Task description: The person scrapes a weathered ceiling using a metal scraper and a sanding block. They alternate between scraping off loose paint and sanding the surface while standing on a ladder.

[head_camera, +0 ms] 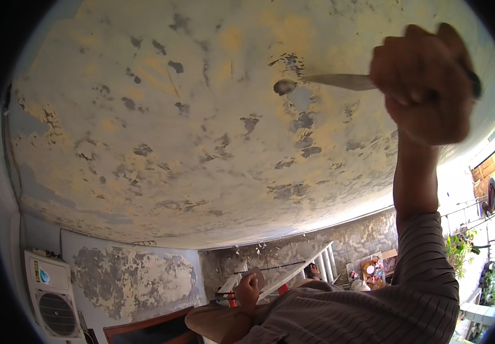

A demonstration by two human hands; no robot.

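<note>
My right hand (426, 84), raised at the upper right, is closed around the handle of a putty knife (342, 81). Its thin metal blade points left, with its tip near a dark round spot (285, 87) on the patchy, peeling wall (213, 116); whether it touches the wall cannot be told. Low in the picture, in front of my body, my left hand (248, 289) holds a brownish flat piece (255, 277), whose kind I cannot make out. Bare grey patches and yellowish areas mark the wall's surface.
A white ladder (297, 275) stands below me, with a foot (312, 271) beside its rail. An air conditioner's outdoor unit (54, 296) is at the lower left. Cluttered items lie on a board (374, 271) on the floor. Plants (460, 249) and a railing are at the right.
</note>
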